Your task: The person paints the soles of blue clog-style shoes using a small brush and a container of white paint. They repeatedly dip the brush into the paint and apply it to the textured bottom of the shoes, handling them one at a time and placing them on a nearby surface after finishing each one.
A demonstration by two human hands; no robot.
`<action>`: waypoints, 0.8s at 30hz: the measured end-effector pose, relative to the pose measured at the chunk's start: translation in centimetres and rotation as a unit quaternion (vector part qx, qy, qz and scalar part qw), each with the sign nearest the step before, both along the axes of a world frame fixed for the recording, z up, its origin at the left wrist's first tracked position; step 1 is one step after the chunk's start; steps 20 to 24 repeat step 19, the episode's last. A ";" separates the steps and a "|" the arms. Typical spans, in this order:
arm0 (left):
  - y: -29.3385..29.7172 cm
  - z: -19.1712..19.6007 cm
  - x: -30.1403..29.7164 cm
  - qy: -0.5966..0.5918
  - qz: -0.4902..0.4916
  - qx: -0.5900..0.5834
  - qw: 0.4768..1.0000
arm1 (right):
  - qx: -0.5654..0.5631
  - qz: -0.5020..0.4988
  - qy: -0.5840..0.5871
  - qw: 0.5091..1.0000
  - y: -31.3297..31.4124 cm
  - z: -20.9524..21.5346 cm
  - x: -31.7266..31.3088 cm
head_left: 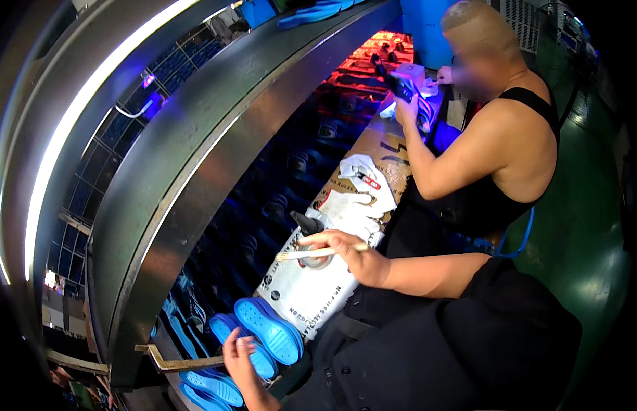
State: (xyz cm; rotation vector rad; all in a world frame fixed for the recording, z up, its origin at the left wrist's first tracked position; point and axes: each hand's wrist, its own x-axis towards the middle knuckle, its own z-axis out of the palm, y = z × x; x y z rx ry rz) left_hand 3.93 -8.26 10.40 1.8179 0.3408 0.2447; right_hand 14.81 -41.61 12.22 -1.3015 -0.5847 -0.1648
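My right hand (pixel 354 257) is closed around a pale-handled brush (pixel 291 256), held level over a small round container (pixel 315 260). A dark cone-shaped piece (pixel 306 223) stands just behind that container. Down at the lower left, my left hand (pixel 239 355) has its fingers loosely bent and apart, with nothing seen in it. It is beside a pair of bright blue shoe soles (pixel 269 330) with dotted surfaces; whether the fingertips touch the nearer sole, I cannot tell. More blue soles (pixel 210 388) lie below that hand.
A white printed sheet (pixel 325 291) covers the work surface, with a crumpled white cloth (pixel 359 195) beyond. A long metal hood (pixel 195 161) arches over a conveyor carrying dark shoe parts (pixel 301 163). A co-worker (pixel 489 130) at the far right handles a dark shoe part under purple light.
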 end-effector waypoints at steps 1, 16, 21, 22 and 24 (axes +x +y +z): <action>-3.0 2.0 1.0 -0.001 -0.104 -0.051 0.993 | -0.015 -0.029 -0.062 0.998 0.5 1.5 0.0; -18.0 21.8 25.7 -0.227 -0.221 -0.038 0.948 | -0.109 -0.278 -0.341 0.892 -9.1 11.9 13.1; -12.5 25.0 35.0 -0.146 -0.150 -0.007 0.978 | -0.083 -0.245 -0.187 0.947 -12.8 13.2 19.8; -12.5 25.0 35.0 -0.146 -0.150 -0.007 0.978 | -0.083 -0.245 -0.187 0.947 -12.8 13.2 19.8; -12.5 25.0 35.0 -0.146 -0.150 -0.007 0.978 | -0.083 -0.245 -0.187 0.947 -12.8 13.2 19.8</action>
